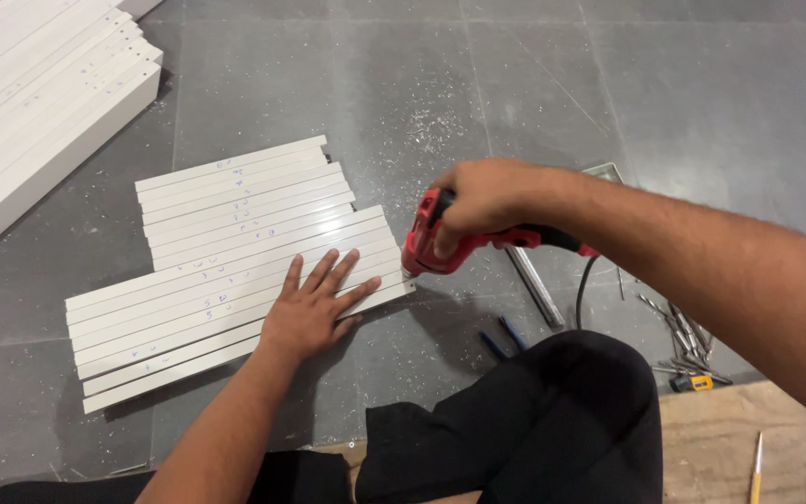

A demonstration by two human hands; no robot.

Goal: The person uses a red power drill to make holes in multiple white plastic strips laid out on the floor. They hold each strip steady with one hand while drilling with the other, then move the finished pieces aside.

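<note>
Head view: the left hand (312, 306) lies flat with fingers spread on a row of white slats (235, 294) laid side by side on the grey tiled floor (608, 84), pressing near their right ends. The right hand (487, 198) is wrapped shut around the grip of a red power drill (440, 245), whose nose meets the end of the slats just right of the left fingertips. The drill's black cord (582, 285) trails off toward the person's knee.

The slats look like thin, stiff, painted board: light, smooth and likely to slide on the tiles, so a flat palm bearing down close to the drilled end seems the right hold. The drill looks compact and solid; its grip is the place to take it, with the wrist in line behind the nose.

The left forearm reaches straight forward from below, wrist low. The right arm comes in from the right edge, elbow raised, forearm sloping down to the tool.

A second stack of longer white boards (39, 103) lies at the top left, well apart. White dust (436, 121) speckles the floor above the drill. Loose drill bits (687, 341) and a metal bar (534, 285) lie to the right, near a cardboard sheet (739, 439) with a pencil (756, 467) on it
</note>
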